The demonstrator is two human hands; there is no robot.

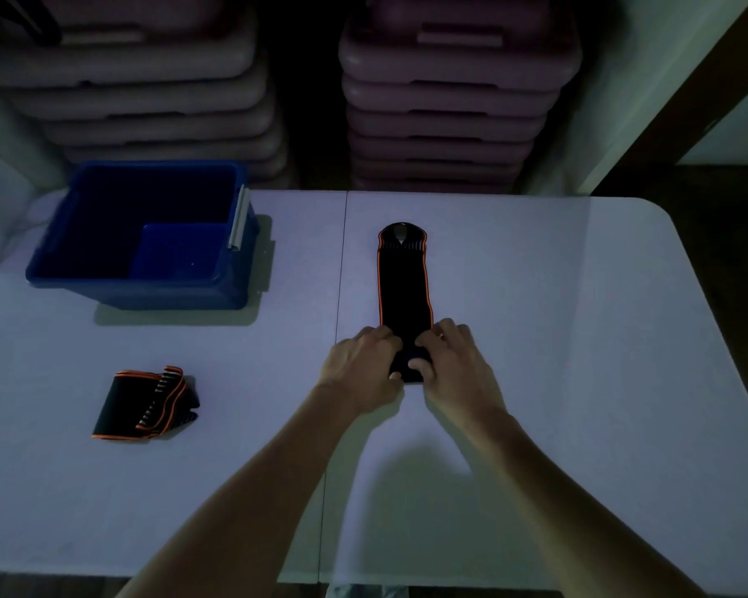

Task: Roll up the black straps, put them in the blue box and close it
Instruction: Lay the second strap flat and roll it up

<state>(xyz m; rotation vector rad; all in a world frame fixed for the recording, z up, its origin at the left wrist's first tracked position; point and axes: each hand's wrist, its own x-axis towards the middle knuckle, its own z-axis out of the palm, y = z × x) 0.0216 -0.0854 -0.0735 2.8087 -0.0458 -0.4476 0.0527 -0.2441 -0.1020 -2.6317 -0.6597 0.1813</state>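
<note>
A black strap (404,282) with orange edges lies flat and stretched out on the white table (579,338), running away from me. Its near end is curled into a small roll under my fingers. My left hand (361,364) and my right hand (452,360) both grip that rolled end, side by side. A second black strap (145,403) with orange trim lies loosely folded at the left of the table. The blue box (143,235) stands open at the far left, with nothing visible inside it. Its lid is not in sight.
A grey latch (239,217) sits on the blue box's right wall. Behind the table rise two stacks of purplish plastic bins (450,101). The table's right corner is rounded, and a seam runs down its middle.
</note>
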